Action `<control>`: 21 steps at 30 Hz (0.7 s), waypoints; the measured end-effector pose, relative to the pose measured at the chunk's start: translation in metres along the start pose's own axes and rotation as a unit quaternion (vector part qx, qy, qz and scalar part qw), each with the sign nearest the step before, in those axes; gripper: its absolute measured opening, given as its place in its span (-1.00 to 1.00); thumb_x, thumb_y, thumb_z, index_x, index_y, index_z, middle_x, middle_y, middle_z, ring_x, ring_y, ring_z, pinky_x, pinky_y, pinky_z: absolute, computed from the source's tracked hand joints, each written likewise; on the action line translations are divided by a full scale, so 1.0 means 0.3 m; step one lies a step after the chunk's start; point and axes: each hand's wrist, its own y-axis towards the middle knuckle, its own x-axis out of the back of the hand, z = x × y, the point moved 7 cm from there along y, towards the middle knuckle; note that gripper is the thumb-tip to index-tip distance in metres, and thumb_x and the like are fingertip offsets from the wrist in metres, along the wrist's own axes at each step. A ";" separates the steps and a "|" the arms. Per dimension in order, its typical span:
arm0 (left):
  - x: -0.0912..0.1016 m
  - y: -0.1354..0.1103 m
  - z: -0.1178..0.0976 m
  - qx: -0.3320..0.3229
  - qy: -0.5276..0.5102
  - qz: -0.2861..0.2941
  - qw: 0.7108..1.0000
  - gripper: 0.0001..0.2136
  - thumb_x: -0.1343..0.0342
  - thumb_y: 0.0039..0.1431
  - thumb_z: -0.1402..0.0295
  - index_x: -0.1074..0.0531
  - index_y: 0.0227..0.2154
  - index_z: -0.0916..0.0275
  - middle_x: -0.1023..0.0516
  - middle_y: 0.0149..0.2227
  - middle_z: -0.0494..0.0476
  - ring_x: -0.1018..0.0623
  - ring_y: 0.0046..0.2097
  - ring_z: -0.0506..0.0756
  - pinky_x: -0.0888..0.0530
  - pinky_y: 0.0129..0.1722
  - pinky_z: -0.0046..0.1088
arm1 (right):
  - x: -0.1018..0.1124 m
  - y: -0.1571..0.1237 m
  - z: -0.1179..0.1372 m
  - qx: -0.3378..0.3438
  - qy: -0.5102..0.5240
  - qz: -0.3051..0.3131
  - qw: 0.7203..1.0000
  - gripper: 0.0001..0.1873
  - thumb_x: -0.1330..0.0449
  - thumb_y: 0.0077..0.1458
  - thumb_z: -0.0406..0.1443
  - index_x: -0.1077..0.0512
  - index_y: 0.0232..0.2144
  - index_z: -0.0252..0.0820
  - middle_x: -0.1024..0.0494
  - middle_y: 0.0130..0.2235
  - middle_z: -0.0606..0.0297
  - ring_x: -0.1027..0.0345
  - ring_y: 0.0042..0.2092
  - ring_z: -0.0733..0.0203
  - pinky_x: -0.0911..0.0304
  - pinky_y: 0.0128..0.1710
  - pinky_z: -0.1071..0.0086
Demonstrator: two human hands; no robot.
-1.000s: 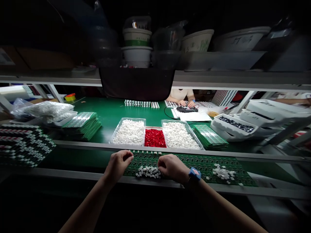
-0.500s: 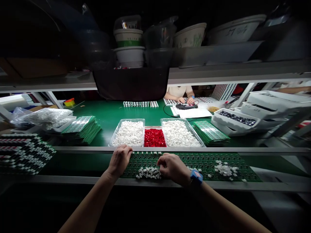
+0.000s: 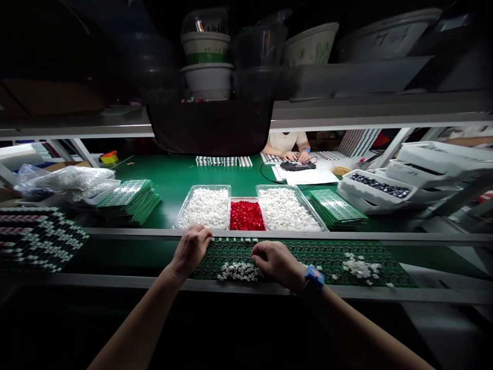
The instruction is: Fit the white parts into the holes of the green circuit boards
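Observation:
A long green circuit board [image 3: 308,252] lies along the front rails, with a row of small white caps [image 3: 234,240] along its far edge. At the board's far left corner is my left hand [image 3: 191,249], fingers pinched together; whatever is between the fingertips is too small to tell. My right hand [image 3: 278,263] hovers over the middle of the board with thumb and forefinger curled together, their tips hidden. Just left of it lies a heap of loose white caps [image 3: 239,272]. Another scattered pile of white caps [image 3: 361,267] rests on the board's right part.
Behind the rail stand two clear trays of white caps [image 3: 204,205] [image 3: 287,208] flanking a tray of red caps [image 3: 246,216]. Stacked green boards [image 3: 129,200] [image 3: 337,208] sit on either side. White bins [image 3: 379,187] rise at right. A co-worker [image 3: 288,144] sits opposite.
The camera view has shifted slightly. My right hand has drawn back a little from the heap of caps, uncovering more of it; my left hand stays at the board's far left corner.

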 end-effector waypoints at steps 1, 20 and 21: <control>0.001 -0.002 0.001 -0.003 -0.002 -0.003 1.000 -0.88 -0.06 0.17 0.52 -0.47 -0.41 0.25 -0.50 -0.37 0.15 -0.46 -0.23 0.16 -0.40 -0.17 -0.32 | -0.001 0.001 -0.003 0.001 0.003 0.000 1.000 -0.81 -0.10 0.01 -0.34 -0.53 -0.45 -0.20 -0.57 -0.43 0.27 -0.40 -0.39 0.25 -0.17 -0.35 0.47; 0.011 -0.018 0.023 0.024 -0.070 -0.032 0.997 -0.90 -0.07 0.15 0.46 -0.48 -0.33 0.28 -0.52 -0.31 0.17 -0.49 -0.19 0.17 -0.41 -0.12 -0.29 | 0.005 -0.006 -0.012 0.016 0.032 0.000 0.999 -0.82 -0.14 -0.01 -0.39 -0.56 -0.39 -0.19 -0.61 -0.37 0.29 -0.45 -0.34 0.25 -0.23 -0.30 0.47; 0.026 -0.030 0.026 0.037 -0.082 -0.051 0.995 -0.88 -0.06 0.16 0.45 -0.48 -0.30 0.29 -0.53 -0.29 0.18 -0.49 -0.18 0.16 -0.41 -0.12 -0.30 | 0.004 -0.007 -0.014 0.022 0.039 0.000 0.999 -0.81 -0.14 -0.01 -0.39 -0.57 -0.39 -0.19 -0.61 -0.36 0.29 -0.46 -0.32 0.25 -0.23 -0.28 0.47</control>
